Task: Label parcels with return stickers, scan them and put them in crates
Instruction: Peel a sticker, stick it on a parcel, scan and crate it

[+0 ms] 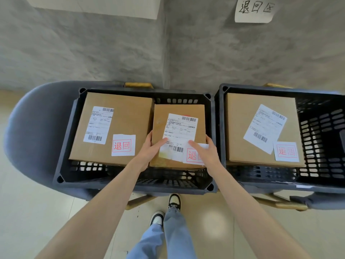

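Between both hands, a small brown cardboard parcel [178, 135] is gripped by left hand [150, 149] and right hand [204, 152]; it is best lowered level into the dark slotted plastic crate [134, 186], beside the larger labelled cardboard box [112, 128].

the person is wearing light blue jeans [168, 234] and black and white sneakers [174, 201], and is showing bare arms [104, 208] with no sleeves.

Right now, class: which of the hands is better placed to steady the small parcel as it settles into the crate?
Left. The left hand grips the small parcel on its bare side; the right hand covers the return sticker.
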Motion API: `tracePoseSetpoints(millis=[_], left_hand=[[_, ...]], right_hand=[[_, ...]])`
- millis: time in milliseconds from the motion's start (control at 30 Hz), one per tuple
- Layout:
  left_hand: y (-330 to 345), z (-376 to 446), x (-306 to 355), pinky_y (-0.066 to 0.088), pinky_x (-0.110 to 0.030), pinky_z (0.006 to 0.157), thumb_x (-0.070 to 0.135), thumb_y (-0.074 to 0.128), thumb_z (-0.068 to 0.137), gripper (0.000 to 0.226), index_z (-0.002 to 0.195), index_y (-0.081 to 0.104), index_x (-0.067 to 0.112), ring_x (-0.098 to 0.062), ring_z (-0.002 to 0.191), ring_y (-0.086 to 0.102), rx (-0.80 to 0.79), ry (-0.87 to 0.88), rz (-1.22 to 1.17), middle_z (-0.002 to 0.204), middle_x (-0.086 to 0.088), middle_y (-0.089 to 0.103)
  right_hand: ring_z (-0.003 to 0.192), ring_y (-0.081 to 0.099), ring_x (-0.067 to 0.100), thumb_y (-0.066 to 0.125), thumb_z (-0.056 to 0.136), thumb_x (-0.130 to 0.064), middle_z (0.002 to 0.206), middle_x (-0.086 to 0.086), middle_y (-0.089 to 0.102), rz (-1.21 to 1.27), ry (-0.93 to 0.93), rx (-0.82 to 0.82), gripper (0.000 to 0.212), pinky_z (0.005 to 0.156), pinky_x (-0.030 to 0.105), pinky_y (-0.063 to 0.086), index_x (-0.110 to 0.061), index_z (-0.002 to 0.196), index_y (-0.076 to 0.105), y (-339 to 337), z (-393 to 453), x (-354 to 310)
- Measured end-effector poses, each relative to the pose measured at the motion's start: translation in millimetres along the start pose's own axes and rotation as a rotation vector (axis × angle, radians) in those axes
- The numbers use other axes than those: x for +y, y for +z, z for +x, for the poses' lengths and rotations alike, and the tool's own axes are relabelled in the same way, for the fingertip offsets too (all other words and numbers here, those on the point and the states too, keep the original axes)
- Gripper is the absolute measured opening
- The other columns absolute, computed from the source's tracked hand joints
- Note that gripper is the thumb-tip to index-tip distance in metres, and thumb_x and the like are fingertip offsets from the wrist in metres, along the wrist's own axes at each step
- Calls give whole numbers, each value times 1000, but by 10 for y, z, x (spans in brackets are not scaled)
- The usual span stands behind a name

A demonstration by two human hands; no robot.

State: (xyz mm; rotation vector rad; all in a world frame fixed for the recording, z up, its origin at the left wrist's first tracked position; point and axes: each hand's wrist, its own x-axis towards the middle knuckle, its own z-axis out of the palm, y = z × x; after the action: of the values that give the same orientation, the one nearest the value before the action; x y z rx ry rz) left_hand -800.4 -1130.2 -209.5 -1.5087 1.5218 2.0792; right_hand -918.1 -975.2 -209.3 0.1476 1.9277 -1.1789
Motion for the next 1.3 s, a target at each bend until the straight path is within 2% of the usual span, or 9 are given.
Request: tracePoseSetpoints(millis=[133, 233, 467, 533, 633, 733, 967, 1067, 1300], left_hand=[[20, 31, -1, 40, -38, 102, 33, 61, 92, 75, 151, 14, 30, -13, 110, 47, 4, 10, -14, 135, 6, 50], [52, 33, 0, 40, -36, 98, 30, 61, 93, 76, 151, 13, 29, -12, 106, 49, 7, 28, -39, 132, 6, 50], [65, 59, -34, 44, -32, 92, 30, 62, 92, 76, 151, 13, 29, -11, 106, 51, 31, 45, -41, 142, 0, 47], [54, 56, -6, 47, -31, 88, 30, 62, 92, 77, 151, 14, 28, -12, 106, 53, 30, 33, -24, 142, 0, 47], [52, 50, 46, 43, -39, 99, 29, 62, 92, 76, 151, 15, 25, -21, 124, 48, 61, 15, 15, 144, -1, 46], [67, 17, 116, 41, -39, 101, 27, 61, 93, 72, 151, 17, 22, -23, 131, 43, 94, 7, 67, 146, -3, 42], [76, -60, 209, 32, -46, 110, 30, 60, 94, 80, 153, 9, 15, -29, 139, 33, 165, -11, 260, 154, -7, 31], [110, -168, 293, 32, -47, 110, 35, 59, 94, 78, 153, 11, 17, -30, 140, 32, 194, 34, 370, 155, -7, 29], [152, -569, 683, 34, -41, 109, 36, 59, 94, 69, 150, 24, 17, -27, 138, 36, 171, 261, 584, 153, -4, 34]], right_hand=[[106, 63, 19, 73, 83, -29, 128, 6, 60, 30, 25, 1, 76, 91, 40, 54, -28, 146, 29, 33, 60, 26], [102, 62, 18, 72, 85, -28, 129, 5, 58, 46, 38, 20, 76, 83, 33, 54, -28, 147, 27, 65, 77, 31], [100, 61, 16, 71, 85, -30, 130, 5, 57, 28, 61, 41, 74, 72, 26, 52, -24, 146, 29, 88, 82, 41], [101, 61, 16, 71, 85, -30, 129, 6, 58, 12, 58, 52, 73, 76, 28, 53, -22, 145, 30, 81, 70, 33], [105, 62, 19, 73, 83, -32, 128, 6, 58, -19, 46, 80, 73, 85, 34, 54, -22, 143, 32, 75, 47, 14], [109, 61, 20, 75, 81, -32, 130, 6, 57, -60, 28, 92, 73, 90, 38, 54, -22, 142, 35, 62, 11, -29], [128, 49, 26, 71, 85, -18, 146, 13, 44, -59, -27, 86, 73, 96, 38, 45, -16, 147, 32, -129, -165, -229], [131, 46, 26, 72, 85, -20, 145, 12, 45, -98, -73, 102, 70, 104, 40, 40, -14, 145, 36, -253, -252, -335], [130, 47, 25, 70, 87, -24, 142, 11, 49, -175, -195, 144, 62, 104, 39, 40, -14, 141, 41, -412, -605, -652]])
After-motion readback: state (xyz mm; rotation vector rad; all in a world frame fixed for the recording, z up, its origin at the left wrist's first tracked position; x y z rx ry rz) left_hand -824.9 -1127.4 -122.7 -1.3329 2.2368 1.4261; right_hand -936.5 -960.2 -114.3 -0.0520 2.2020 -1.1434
